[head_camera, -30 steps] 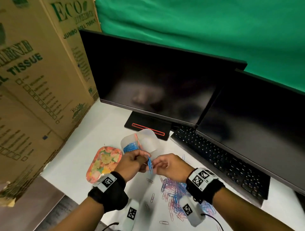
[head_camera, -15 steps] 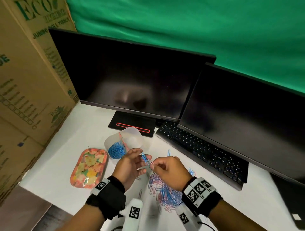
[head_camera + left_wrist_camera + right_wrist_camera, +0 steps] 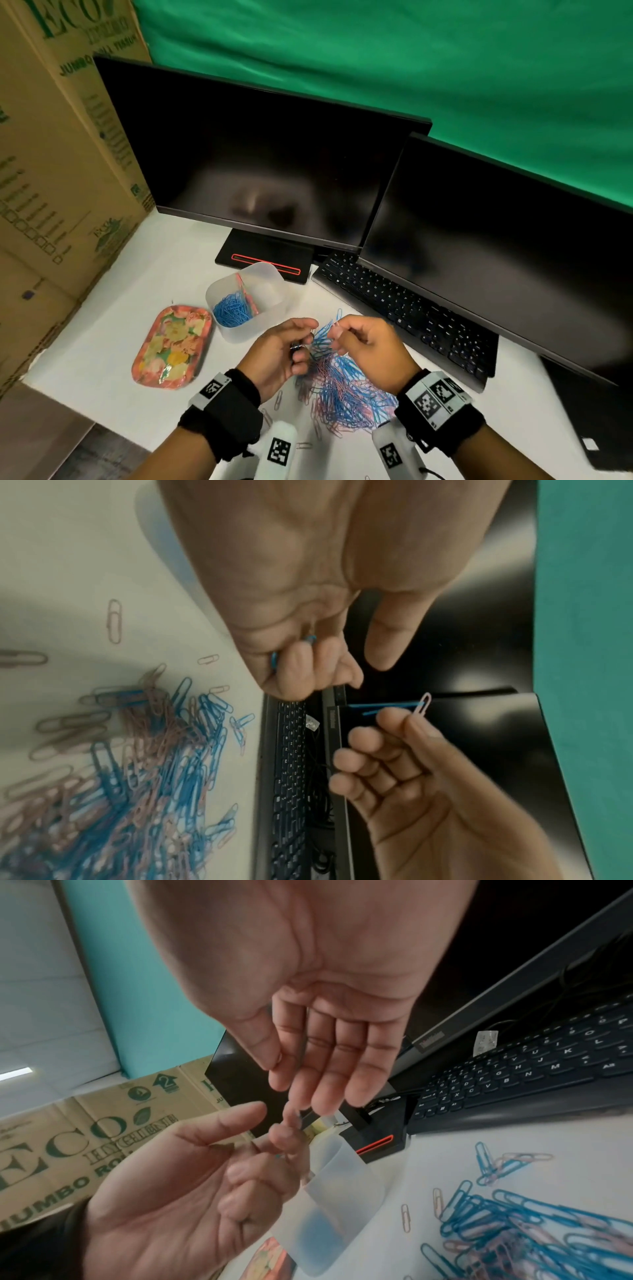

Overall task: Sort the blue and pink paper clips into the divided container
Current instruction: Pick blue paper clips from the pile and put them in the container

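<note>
A tangled pile of blue and pink paper clips [image 3: 342,390] lies on the white desk in front of me. Both hands hover just above its far edge. My left hand [image 3: 306,337] has its fingers curled round a blue paper clip [image 3: 274,660]. My right hand [image 3: 404,715] pinches a pink paper clip [image 3: 423,702] that hangs together with a blue clip [image 3: 383,705]. The translucent divided container [image 3: 270,310] stands just left of the hands. Its left compartment holds a heap of blue clips [image 3: 233,310], and a few pink clips [image 3: 248,296] lie beside the divider.
A floral lid [image 3: 171,346] lies left of the container. Two dark monitors [image 3: 267,164] and a black keyboard [image 3: 404,308] close off the back and right. Cardboard boxes [image 3: 51,171] wall the left. Single clips [image 3: 279,399] lie scattered near the desk's front edge.
The hands have moved from right beside the container to above the pile's far edge. They held one blue clip between them before; now they are slightly apart, each with clips.
</note>
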The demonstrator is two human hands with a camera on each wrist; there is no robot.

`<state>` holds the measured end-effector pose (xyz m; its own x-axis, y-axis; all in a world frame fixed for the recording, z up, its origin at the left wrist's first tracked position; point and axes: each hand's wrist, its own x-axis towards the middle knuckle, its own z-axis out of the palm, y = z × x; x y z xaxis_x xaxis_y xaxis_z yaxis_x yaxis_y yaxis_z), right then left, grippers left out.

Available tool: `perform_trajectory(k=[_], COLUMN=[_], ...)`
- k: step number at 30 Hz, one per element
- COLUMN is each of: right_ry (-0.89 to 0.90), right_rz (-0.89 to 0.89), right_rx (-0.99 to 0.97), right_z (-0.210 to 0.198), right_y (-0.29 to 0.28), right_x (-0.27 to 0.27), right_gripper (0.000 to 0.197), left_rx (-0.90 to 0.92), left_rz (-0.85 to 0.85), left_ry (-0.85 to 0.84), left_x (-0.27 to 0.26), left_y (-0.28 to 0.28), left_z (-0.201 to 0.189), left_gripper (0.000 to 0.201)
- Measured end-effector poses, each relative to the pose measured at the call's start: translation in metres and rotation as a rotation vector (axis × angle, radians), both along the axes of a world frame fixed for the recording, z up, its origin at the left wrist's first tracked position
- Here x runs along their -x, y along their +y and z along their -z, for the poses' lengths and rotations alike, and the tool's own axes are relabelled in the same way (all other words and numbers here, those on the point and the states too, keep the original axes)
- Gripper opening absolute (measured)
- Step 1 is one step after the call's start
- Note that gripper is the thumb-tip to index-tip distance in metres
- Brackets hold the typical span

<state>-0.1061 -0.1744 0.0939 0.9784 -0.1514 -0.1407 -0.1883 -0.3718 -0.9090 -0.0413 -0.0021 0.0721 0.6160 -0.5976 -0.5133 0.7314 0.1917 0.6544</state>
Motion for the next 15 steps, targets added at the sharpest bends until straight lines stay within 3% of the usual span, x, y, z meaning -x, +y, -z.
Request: perform_trajectory(k=[7, 15], right_ry=[0.004, -0.043], right_rz=[-0.064, -0.110], right_rx=[-0.163, -0.262], right_z=[-0.014, -0.028], right_y=[-0.008, -0.016], right_x=[0.007, 0.014], right_gripper=[0.020, 0.026], left_rx=[-0.131, -0.054], left_rz=[0.180, 0.174], left_ry=[-0.346, -0.364], left_x=[0.009, 0.016], left_y=[-0.008, -0.016], left_z=[-0.006, -0.022], left_gripper=[0.022, 0.010])
